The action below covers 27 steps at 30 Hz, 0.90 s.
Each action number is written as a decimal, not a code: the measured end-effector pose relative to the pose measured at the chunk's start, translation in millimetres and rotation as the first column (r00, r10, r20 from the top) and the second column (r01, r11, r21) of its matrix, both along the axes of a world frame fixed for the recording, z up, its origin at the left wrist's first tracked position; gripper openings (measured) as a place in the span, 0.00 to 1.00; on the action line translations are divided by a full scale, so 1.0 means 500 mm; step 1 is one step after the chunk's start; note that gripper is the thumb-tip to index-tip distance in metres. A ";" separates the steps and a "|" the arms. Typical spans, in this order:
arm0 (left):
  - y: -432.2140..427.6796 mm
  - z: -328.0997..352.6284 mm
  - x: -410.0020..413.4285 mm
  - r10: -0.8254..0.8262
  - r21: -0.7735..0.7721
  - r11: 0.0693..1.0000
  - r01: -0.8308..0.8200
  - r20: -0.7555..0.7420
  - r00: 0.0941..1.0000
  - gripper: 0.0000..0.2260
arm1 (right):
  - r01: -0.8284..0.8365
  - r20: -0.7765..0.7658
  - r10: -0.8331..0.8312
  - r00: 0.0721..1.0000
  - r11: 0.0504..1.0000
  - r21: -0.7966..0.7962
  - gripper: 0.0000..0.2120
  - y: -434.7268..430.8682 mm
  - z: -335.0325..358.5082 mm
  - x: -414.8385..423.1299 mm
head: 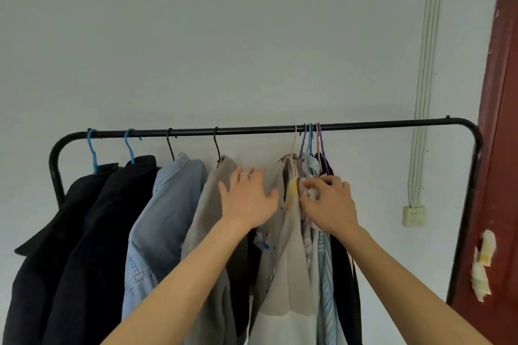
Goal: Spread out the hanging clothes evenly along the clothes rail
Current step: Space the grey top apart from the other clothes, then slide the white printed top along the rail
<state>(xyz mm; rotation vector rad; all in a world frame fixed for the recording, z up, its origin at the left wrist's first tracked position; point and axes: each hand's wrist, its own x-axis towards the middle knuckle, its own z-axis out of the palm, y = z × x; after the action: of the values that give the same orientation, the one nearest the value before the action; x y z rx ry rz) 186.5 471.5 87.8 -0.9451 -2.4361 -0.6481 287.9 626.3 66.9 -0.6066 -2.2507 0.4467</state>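
Both forearms reach up from six o'clock, the left hand (248,199) spread flat against the grey garment (215,232), the right hand (328,204) pinching bunched clothes (311,176) crowded at one o'clock on the rail (252,129), where a hasty tug may tangle hangers (309,140).

Both forearms are bare, with no sleeves showing. The left hand (248,199) wears a thin silver ring (244,175) at its 12 o'clock edge. The right hand (330,203) wears nothing.
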 end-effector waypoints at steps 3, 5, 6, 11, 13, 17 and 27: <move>0.068 -0.007 0.013 -0.253 0.209 0.960 0.187 0.358 0.899 0.31 | 0.024 -0.001 -0.024 1.000 1.000 -0.011 0.21 0.011 -0.001 0.011; 0.108 -0.020 0.014 -0.290 0.246 0.948 0.200 0.418 0.861 0.28 | 0.038 0.022 -0.037 0.999 0.999 -0.024 0.21 0.023 0.001 0.015; 0.120 -0.027 0.012 -0.285 0.243 0.950 0.195 0.426 0.859 0.27 | 0.038 0.039 -0.037 0.999 0.999 -0.035 0.21 0.029 0.003 0.015; 0.166 -0.040 0.015 -0.293 0.327 0.934 0.143 0.472 0.832 0.14 | 0.001 0.165 0.008 0.986 0.998 -0.055 0.27 0.068 0.017 0.017; 0.186 -0.042 0.022 -0.294 0.370 0.920 0.128 0.439 0.849 0.07 | -0.005 0.224 0.011 0.975 1.000 -0.026 0.30 0.088 0.023 0.016; 0.210 -0.053 0.033 -0.250 0.451 0.890 0.059 0.377 0.892 0.04 | -0.013 0.322 -0.002 0.947 0.999 0.047 0.32 0.108 0.020 0.004; 0.171 -0.026 0.033 -0.328 0.672 0.703 -0.234 0.597 0.732 0.05 | -0.026 0.349 0.007 0.937 0.998 0.049 0.33 0.120 0.015 0.011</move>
<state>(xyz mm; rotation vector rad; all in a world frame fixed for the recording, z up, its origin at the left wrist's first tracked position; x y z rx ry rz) 202.8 557.2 74.7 -0.4522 -2.3021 -2.1130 293.3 686.1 74.2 -0.6829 -2.5978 0.3032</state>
